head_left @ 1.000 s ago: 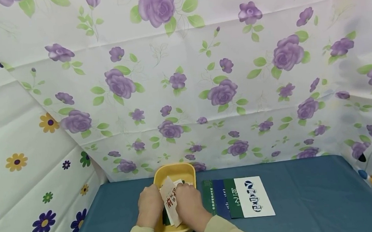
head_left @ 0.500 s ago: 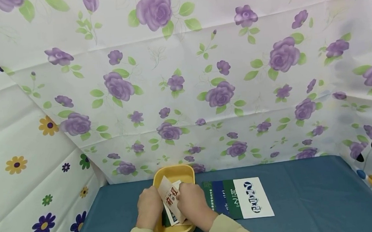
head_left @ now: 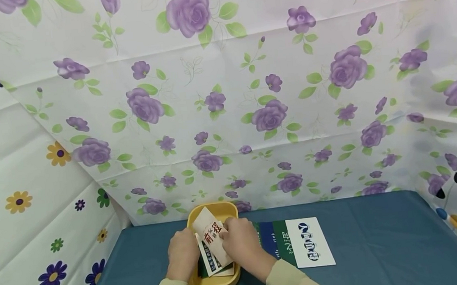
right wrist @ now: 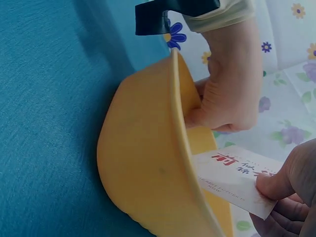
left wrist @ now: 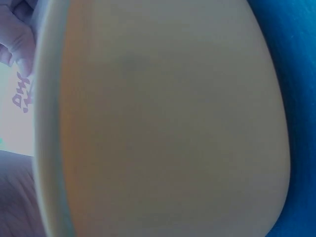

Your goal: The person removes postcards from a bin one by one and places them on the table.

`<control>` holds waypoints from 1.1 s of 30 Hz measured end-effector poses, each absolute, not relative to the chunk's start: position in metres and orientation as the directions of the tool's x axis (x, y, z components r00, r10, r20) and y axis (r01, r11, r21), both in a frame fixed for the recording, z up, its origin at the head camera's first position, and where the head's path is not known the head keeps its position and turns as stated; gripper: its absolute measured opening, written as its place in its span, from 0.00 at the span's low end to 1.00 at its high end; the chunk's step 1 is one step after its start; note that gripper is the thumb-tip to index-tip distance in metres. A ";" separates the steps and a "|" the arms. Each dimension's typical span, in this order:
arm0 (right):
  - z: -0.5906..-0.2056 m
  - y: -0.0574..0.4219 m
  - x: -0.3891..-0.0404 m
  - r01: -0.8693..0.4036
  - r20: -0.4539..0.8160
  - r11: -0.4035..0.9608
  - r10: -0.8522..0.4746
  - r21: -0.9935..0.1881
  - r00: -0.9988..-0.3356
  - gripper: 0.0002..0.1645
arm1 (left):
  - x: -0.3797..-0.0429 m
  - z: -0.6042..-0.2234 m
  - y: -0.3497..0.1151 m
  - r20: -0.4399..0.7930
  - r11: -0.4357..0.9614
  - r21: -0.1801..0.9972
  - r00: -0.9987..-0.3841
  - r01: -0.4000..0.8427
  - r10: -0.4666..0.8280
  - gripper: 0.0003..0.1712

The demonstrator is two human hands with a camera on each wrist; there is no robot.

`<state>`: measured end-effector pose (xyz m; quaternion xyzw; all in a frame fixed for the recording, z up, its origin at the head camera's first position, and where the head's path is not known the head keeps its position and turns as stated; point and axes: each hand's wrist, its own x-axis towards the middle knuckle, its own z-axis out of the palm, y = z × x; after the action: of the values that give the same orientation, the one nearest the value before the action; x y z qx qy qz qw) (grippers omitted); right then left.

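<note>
My right hand [head_left: 242,244] pinches a cream card [head_left: 209,233] with red and dark characters between thumb and fingers. The card slants over a yellow plastic basin [head_left: 231,210], its lower part overlapping other cards inside. Beneath it lies a white card [head_left: 208,259] with a dark printed band, and a dark green piece [head_left: 202,270] shows under that. At the basin's left side, my left hand [head_left: 183,255] reaches over the rim. Its fingertips are hidden inside, so I cannot tell what they hold. In the left wrist view the basin wall [left wrist: 173,123] fills most of the frame.
Right of the basin, a row of overlapping cards lies on the blue tablecloth [head_left: 381,238]: a white one with blue lettering [head_left: 310,243], a green one [head_left: 282,234] and a navy one [head_left: 267,238]. Flowered sheets [head_left: 232,93] rise behind and at both sides.
My right hand has shifted right with the cream card, which now shows more of its characters. More of the white card beneath is uncovered. The left hand has stayed at the basin's left side.
</note>
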<state>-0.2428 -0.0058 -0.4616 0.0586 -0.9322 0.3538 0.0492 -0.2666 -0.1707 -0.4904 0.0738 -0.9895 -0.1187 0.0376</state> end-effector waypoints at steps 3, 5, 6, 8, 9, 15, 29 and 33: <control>-0.459 -0.002 -0.243 -0.143 0.145 0.727 -0.061 -0.671 -0.988 0.07 | -0.266 -0.489 -0.171 0.046 0.959 0.248 -0.987 -0.139 -0.155 0.11; -0.457 0.002 -0.243 -0.146 0.157 0.717 -0.052 -0.682 -0.986 0.07 | -0.266 -0.488 -0.171 0.033 0.957 0.251 -0.987 -0.145 -0.158 0.10; -0.456 0.003 -0.242 -0.146 0.163 0.714 -0.045 -0.685 -0.986 0.07 | -0.266 -0.488 -0.171 0.029 0.956 0.252 -0.987 -0.148 -0.161 0.10; -0.454 0.008 -0.242 -0.155 0.182 0.711 -0.038 -0.686 -0.983 0.07 | -0.266 -0.487 -0.171 0.028 0.956 0.252 -0.986 -0.152 -0.164 0.09; -0.454 0.009 -0.242 -0.157 0.189 0.711 -0.034 -0.686 -0.981 0.08 | -0.266 -0.487 -0.171 0.027 0.956 0.250 -0.986 -0.155 -0.167 0.09; -0.449 0.022 -0.242 -0.174 0.224 0.693 -0.018 -0.700 -0.974 0.10 | -0.266 -0.487 -0.171 0.021 0.954 0.252 -0.985 -0.163 -0.174 0.08; -0.444 0.052 -0.237 -0.168 0.262 0.670 0.040 -0.723 -0.964 0.08 | -0.265 -0.489 -0.170 0.030 0.951 0.265 -0.984 -0.160 -0.174 0.06; -0.441 0.065 -0.236 -0.163 0.278 0.662 0.071 -0.732 -0.958 0.07 | -0.265 -0.491 -0.171 0.045 0.953 0.262 -0.984 -0.153 -0.171 0.06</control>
<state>-0.2362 0.0646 -0.4410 0.0255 -0.9002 0.4105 0.1429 -0.2652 -0.1714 -0.4909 0.0821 -0.9875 -0.1301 0.0334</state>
